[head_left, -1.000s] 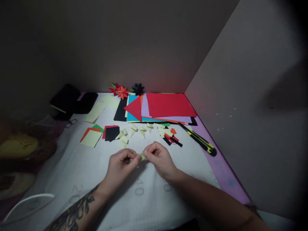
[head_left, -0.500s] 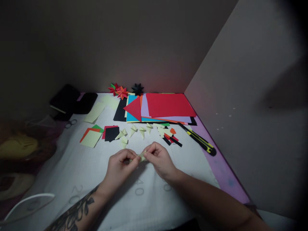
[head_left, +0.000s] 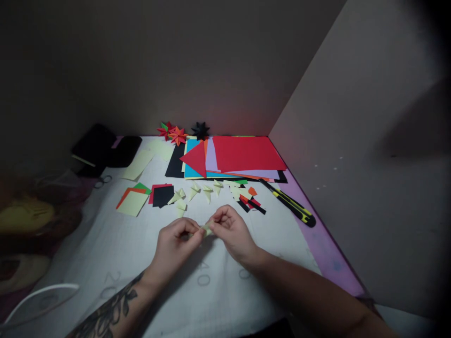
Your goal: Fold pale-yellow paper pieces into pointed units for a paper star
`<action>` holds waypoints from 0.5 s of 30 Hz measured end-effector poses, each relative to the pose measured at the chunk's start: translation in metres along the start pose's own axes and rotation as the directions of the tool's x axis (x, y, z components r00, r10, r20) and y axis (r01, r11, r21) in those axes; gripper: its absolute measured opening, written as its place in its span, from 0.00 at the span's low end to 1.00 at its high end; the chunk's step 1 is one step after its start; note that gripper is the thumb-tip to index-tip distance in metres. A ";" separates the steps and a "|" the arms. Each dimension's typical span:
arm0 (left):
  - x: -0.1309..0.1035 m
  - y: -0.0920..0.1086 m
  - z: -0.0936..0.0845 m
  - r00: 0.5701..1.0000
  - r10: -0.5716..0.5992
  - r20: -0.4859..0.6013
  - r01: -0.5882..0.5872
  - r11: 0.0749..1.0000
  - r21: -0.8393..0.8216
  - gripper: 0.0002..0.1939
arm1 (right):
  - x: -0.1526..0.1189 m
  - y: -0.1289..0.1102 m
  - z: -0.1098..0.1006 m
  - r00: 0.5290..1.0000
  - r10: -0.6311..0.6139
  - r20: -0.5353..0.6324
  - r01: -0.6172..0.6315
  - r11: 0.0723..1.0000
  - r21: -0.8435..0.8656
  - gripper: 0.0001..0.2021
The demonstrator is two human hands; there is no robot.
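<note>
Between my two hands is a small pale-yellow piece of paper (head_left: 207,229), mostly covered by the fingers. My left hand (head_left: 178,239) pinches its left end between thumb and forefinger. At the other end, the thumb and fingers of my right hand (head_left: 234,234) are closed on it. Just beyond the hands lie several folded pale-yellow paper pieces (head_left: 194,190), one of them (head_left: 181,207) nearer my left hand. A heap of paper scraps (head_left: 243,192) in pale yellow, black, orange, red and green lies past my right hand.
Square papers (head_left: 133,203) and a black square (head_left: 163,196) lie on the left. Behind are coloured sheets (head_left: 250,155), folded paper stars (head_left: 178,135) and a black star (head_left: 200,131). A utility knife (head_left: 289,204) lies right, scissors (head_left: 103,181) left. Walls bound the back and right.
The fingers of my right hand have shifted very slightly on the paper. My left hand keeps its pinch, and the whole view has moved a little.
</note>
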State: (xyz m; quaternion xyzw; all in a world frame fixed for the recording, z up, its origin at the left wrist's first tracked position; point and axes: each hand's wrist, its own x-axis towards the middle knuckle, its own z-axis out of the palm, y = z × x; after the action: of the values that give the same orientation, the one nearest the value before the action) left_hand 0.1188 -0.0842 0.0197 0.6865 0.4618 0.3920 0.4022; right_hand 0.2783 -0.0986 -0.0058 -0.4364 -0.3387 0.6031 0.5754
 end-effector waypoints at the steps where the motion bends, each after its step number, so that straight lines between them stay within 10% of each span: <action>1: 0.000 0.000 0.000 1.000 -0.003 0.004 0.003 1.000 -0.001 0.10 | 0.000 0.000 0.000 1.000 0.001 -0.002 -0.001 1.000 -0.005 0.12; 15: 0.001 -0.001 -0.001 1.000 -0.014 0.009 0.014 1.000 -0.001 0.10 | -0.001 -0.004 0.001 1.000 0.009 -0.004 -0.010 0.999 -0.040 0.10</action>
State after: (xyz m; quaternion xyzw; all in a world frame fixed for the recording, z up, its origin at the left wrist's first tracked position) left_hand 0.1179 -0.0833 0.0194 0.6846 0.4647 0.3865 0.4075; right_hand 0.2790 -0.0993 -0.0014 -0.4507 -0.3475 0.5981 0.5643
